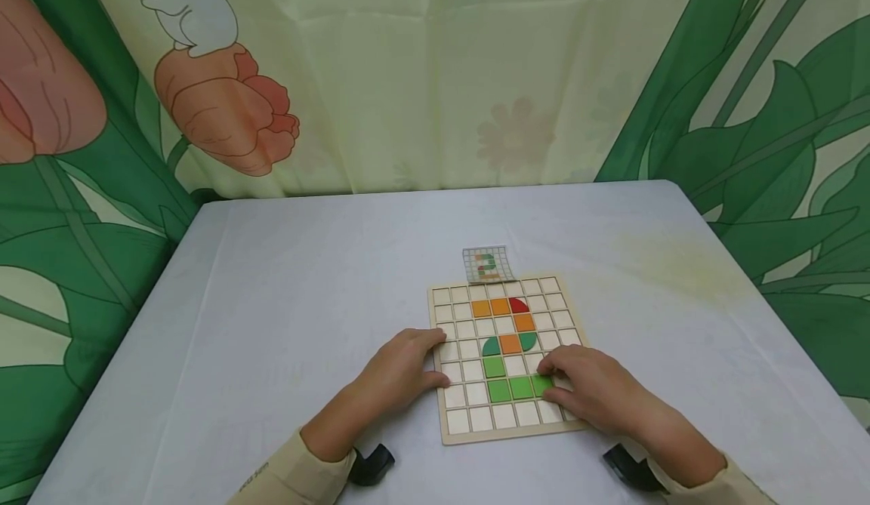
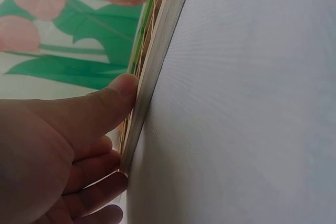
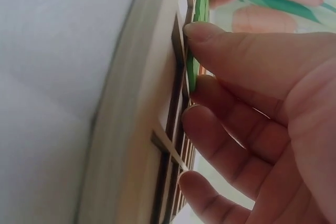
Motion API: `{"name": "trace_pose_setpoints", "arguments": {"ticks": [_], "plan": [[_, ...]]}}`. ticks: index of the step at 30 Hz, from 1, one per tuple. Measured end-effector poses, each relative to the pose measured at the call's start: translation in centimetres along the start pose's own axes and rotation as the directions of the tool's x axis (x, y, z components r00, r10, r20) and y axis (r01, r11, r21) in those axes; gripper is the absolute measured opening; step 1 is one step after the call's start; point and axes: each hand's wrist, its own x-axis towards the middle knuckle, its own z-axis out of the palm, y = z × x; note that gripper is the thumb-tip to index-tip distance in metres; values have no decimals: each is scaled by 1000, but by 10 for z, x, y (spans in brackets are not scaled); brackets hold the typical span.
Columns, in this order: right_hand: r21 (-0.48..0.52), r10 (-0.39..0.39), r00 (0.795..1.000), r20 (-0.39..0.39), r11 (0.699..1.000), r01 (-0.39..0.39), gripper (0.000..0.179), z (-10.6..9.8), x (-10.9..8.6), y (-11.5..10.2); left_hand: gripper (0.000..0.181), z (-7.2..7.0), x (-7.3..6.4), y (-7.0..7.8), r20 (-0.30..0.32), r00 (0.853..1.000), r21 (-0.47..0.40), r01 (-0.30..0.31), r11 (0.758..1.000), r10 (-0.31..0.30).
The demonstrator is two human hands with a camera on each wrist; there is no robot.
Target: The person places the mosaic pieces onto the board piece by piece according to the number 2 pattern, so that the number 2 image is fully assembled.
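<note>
A square wooden grid board (image 1: 506,436) lies flat on the table, with colored tiles in some of its cells. My left hand (image 1: 401,367) rests at the board's left edge, thumb and fingertips spread apart along the frame. In the left wrist view the thumb (image 2: 107,106) presses on the rim. My right hand (image 1: 598,386) pinches a light green square tile (image 1: 541,385) between thumb and index finger, at the right end of the green row. The right wrist view shows this green tile (image 3: 192,72) between the fingertips, close over the grid, while the other fingers touch the board.
A small pattern card (image 1: 488,265) with a matching grid lies at the board's far edge. Orange (image 1: 499,306), red (image 1: 518,305) and dark green (image 1: 527,340) pieces sit in the cells. White cloth (image 1: 306,278) covers the table, and a printed curtain (image 1: 435,75) hangs behind.
</note>
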Motion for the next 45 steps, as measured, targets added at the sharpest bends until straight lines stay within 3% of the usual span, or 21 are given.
{"name": "trace_pose_setpoints", "arguments": {"ticks": [11,16,23,36,45], "plan": [[-3,30,1000,-9,1000,-30,18,3,3,-2,57,-4,1,0,10,1000,16,-14,1000,14],[12,27,1000,-9,1000,-27,26,2,0,-1,58,-3,1,-4,9,999,44,-39,998,38],[-11,10,997,-75,1000,-10,34,-3,-6,7,57,-5,-5,-10,-50,999,88,-13,996,18],[-68,120,983,-136,989,-130,43,-20,-5,19,66,-20,-4,-16,-97,995,187,19,982,-1],[-138,152,956,-251,972,-190,58,-26,-6,29,70,-30,-3,-24,-90,988,273,149,950,-129]]}}
